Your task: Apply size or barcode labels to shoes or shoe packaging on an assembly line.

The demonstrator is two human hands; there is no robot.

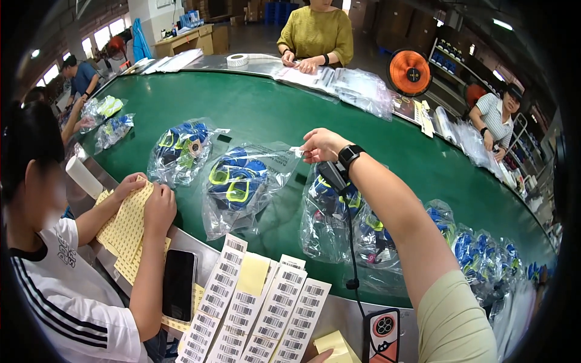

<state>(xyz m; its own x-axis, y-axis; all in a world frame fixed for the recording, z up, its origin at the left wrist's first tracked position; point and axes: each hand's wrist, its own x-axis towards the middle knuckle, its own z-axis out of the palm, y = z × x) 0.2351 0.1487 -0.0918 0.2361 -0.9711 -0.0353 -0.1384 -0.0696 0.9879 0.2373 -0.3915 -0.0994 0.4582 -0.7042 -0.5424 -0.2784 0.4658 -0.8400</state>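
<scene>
Green belt, right hand pinching sticker, left hand cropped

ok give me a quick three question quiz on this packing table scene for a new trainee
1. True or false: the right hand pinches a small white label at the top edge of a clear bag of blue and yellow shoes.
2. What lies on the metal ledge nearest the camera? A) strips of barcode labels B) a roll of tape C) scissors
3. What does the person in the white striped shirt on the left hold with both hands?

Key
1. True.
2. A: the barcode label strips lie side by side there.
3. A yellow sheet of small stickers.
</scene>
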